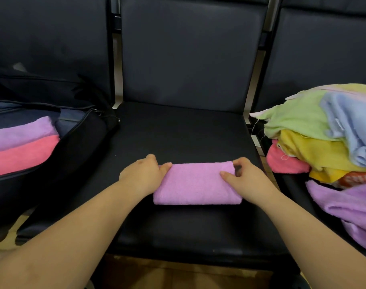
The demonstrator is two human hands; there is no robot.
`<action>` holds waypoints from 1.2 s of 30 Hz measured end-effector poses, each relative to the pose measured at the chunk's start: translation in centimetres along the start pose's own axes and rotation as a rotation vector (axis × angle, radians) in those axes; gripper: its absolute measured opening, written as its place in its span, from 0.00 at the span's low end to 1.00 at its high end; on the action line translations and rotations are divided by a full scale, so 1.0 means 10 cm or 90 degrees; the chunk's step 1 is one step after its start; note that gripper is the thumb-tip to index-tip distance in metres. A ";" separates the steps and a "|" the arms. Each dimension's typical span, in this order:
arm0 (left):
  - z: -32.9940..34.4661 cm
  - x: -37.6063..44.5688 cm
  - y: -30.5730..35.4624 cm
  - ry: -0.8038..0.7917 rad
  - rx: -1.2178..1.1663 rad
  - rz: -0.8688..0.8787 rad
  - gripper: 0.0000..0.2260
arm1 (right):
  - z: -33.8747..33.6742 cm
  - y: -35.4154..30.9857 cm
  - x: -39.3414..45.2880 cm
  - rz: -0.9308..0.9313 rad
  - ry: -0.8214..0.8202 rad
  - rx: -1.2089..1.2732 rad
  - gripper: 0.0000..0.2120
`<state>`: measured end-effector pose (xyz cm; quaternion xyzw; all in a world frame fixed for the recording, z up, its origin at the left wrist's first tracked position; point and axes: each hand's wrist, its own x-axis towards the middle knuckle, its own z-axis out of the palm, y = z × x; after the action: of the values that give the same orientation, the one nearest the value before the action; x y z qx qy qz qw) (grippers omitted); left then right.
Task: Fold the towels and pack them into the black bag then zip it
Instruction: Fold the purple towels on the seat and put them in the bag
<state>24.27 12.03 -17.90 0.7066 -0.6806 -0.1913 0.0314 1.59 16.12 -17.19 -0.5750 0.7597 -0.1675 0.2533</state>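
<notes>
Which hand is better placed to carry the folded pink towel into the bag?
Probably the left hand: it grips the pink towel on the end nearer the open black bag. The right hand pinches the far end.

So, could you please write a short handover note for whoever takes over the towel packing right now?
Left hand grips the left end of the folded pink towel on the middle seat; right hand pinches its right end.
Black bag lies open on the left, with a lilac towel and a coral towel folded inside.
Left to do: pack the pink towel, fold the unfolded pile on the right, zip.
</notes>
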 end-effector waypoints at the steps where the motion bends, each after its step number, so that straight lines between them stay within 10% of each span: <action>1: 0.00 0.02 0.01 -0.005 0.008 0.001 0.22 | 0.00 -0.02 0.02 -0.004 -0.008 0.005 0.21; 13: -0.05 -0.17 0.05 -0.092 -0.092 0.035 0.24 | -0.13 -0.07 -0.07 0.043 -0.189 0.050 0.20; 20: -0.12 -0.34 -0.04 -0.185 -0.560 -0.009 0.25 | -0.24 -0.04 -0.31 0.022 -0.320 0.033 0.19; 28: -0.26 -0.64 -0.13 -0.182 -0.716 0.145 0.08 | -0.13 -0.21 -0.57 -0.176 -0.232 0.008 0.49; 36: -0.48 -0.88 -0.30 0.009 -0.652 0.272 0.08 | 0.10 -0.71 -0.64 -0.294 -0.202 -0.032 0.21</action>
<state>28.65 19.81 -12.37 0.4484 -0.6285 -0.4822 0.4140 9.11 20.27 -12.90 -0.7581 0.5634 -0.1098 0.3095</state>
